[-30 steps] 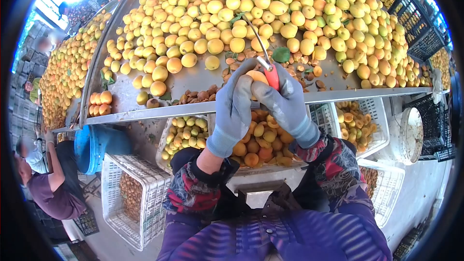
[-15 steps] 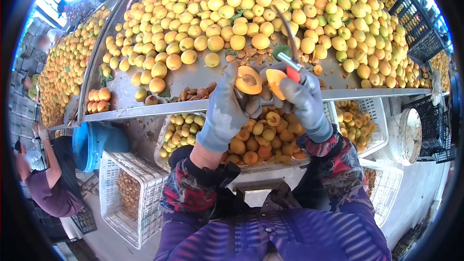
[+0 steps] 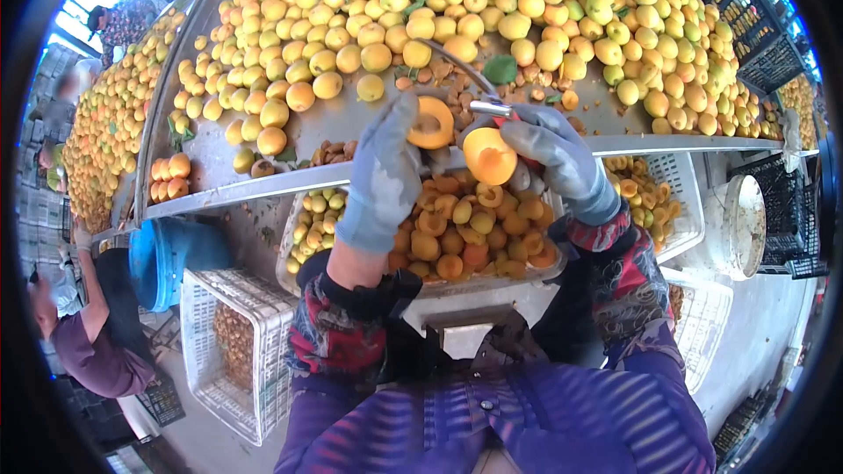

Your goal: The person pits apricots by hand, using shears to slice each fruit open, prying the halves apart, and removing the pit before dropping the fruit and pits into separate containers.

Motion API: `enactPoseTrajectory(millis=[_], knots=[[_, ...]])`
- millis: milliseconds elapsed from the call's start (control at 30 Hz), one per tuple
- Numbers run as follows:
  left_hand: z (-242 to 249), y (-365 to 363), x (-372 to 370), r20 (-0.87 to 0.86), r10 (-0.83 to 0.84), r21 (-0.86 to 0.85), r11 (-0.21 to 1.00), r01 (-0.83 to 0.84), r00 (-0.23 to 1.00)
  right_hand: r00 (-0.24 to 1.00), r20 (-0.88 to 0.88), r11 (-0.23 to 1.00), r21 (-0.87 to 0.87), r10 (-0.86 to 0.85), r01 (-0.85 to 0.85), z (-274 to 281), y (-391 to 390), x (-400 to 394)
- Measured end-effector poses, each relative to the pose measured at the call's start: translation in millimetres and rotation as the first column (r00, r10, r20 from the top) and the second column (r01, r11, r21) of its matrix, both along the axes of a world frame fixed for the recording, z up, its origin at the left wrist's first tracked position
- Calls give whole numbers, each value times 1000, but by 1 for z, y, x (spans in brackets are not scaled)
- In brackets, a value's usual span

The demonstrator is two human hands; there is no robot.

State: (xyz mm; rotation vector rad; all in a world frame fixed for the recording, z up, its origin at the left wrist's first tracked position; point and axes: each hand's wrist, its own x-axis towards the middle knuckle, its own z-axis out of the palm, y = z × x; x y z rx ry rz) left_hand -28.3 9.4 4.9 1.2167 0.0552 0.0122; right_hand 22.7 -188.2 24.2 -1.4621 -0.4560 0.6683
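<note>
My left hand (image 3: 384, 167), in a grey glove, is closed around an apricot half (image 3: 431, 123) with its cut face toward me. My gloved right hand (image 3: 562, 154) grips a curved knife (image 3: 490, 109) with a red handle, its blade pointing up and left over the table. Another apricot half (image 3: 490, 156) is held in the same hand, below the handle, its hollow showing. Both hands are above a crate of apricot halves (image 3: 474, 228), just in front of the table edge. The right fingers are partly hidden behind the fruit.
Whole apricots (image 3: 351, 17) are heaped on the metal table (image 3: 219, 154), with pits (image 3: 334, 153) near its edge. A blue bucket (image 3: 154, 268) and white crate (image 3: 237, 351) stand left. On the right are a white bucket (image 3: 738, 228) and black crate (image 3: 755, 26). A person (image 3: 101, 333) sits at left.
The two apricot halves have come apart, the right one turning its hollow toward me. The knife has tipped leftward with the right hand. The view has shifted slightly.
</note>
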Motion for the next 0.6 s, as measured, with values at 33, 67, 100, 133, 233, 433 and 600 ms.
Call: enactPoseTrajectory(millis=[33,67,100,133,233,433,600], knots=[[-1,0,2,-17,4,-122,993,-6,1000,999,16,999,-25,36,-35,-5,1,3],[-2,2,5,-24,6,-240,971,-12,1000,999,14,999,-28,36,-36,-9,1,3],[-6,7,7,31,-37,-146,989,41,999,997,65,1000,3,-29,29,-12,2,4],[-6,6,7,34,-37,-146,988,41,999,988,118,995,38,-96,92,-13,4,4],[-5,-3,4,8,-152,-221,964,150,988,941,21,904,284,-339,319,-12,14,1],[5,-27,-3,-44,-284,-36,959,282,958,883,47,666,676,-467,316,8,25,-1],[5,-38,-10,-68,-335,-35,942,333,940,850,80,641,693,-521,328,2,28,-1]])
